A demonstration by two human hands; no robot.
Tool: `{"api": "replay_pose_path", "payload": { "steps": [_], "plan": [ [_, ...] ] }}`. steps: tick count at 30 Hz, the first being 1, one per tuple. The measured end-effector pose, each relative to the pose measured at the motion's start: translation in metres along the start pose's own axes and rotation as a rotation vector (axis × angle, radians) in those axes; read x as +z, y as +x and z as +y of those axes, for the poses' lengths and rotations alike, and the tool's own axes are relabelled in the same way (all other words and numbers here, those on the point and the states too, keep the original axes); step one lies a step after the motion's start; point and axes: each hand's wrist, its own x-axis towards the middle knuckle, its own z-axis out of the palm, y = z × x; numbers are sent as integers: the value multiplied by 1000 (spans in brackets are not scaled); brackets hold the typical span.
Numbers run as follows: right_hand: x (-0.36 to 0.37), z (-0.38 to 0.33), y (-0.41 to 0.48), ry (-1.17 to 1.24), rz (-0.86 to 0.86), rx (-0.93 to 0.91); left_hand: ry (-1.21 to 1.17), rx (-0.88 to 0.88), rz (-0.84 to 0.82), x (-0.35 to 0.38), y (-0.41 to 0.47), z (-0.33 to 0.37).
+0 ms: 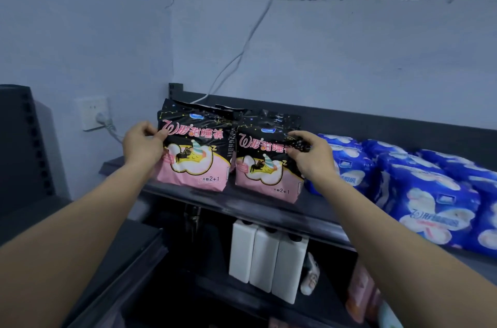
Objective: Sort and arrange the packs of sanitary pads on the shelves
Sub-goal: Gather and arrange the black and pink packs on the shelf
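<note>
Both forearms are extended from the lower corners of the frame toward its centre. The left hand (142,147) is raised at the left edge of the left black-and-pink pack (193,158). The right hand (314,159) is set at the upper right corner of the right black-and-pink pack (265,174). Both packs are stood upright, side by side, on the dark top shelf (242,202) at mid-frame. Each is printed with a sleeping figure on a cloud and "2+1". Blue-and-white packs (430,193) are laid at the right on the same shelf. The left pack's edge is pinched between the curled left thumb and fingers. The right pack's corner is gripped by the curled right fingers. White bottles (266,260) are seen below.
</note>
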Motion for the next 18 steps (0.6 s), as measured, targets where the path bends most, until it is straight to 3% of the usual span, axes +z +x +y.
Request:
{"api": "replay_pose_path", "payload": {
  "steps": [18],
  "plan": [
    [36,52,65,-80,-47,17,30,-107,-107,81,73,-55]
  ]
}}
